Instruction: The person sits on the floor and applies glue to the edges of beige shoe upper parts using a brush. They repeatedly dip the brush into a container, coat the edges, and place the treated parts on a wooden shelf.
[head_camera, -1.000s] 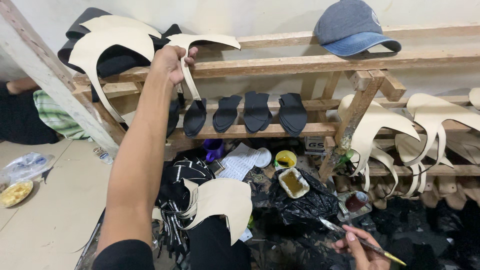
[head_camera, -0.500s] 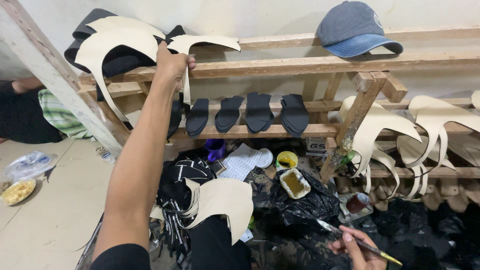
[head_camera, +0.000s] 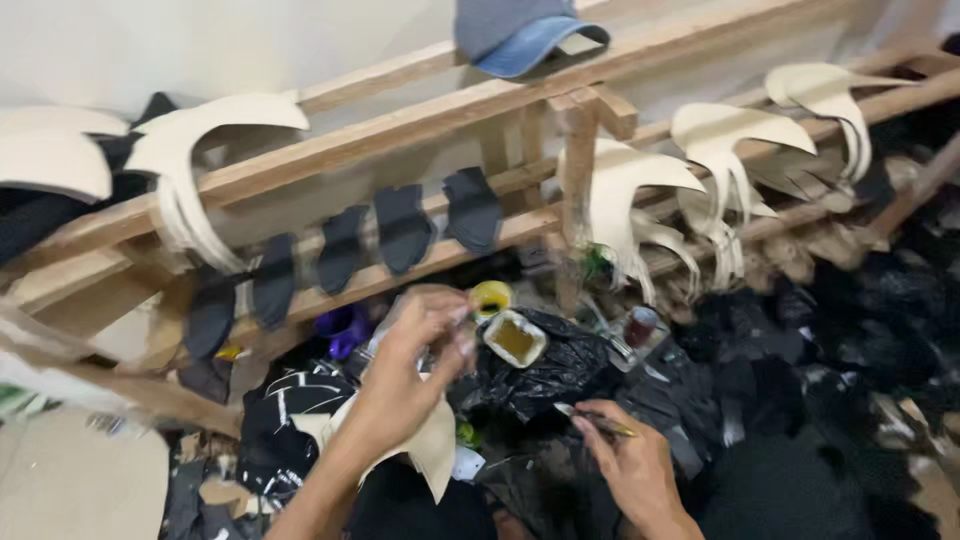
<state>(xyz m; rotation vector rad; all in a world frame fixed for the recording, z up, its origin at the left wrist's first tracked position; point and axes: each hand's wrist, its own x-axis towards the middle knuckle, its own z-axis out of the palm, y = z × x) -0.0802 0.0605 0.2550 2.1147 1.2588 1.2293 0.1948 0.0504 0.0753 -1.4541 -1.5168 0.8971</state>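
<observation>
Wooden slat racks hung with cream and black cut pieces back the scene. Left hand pinches a cream curved leather piece above the lap; right hand, apart, grips a thin brush near the square glue tub, seemingly mid-gluing.

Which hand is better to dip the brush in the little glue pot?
Probably the right hand: it already holds the brush, whose tip points up toward the glue pot. The left hand is nearer the pot, but its fingers are busy on the cream cut-out piece.
</observation>
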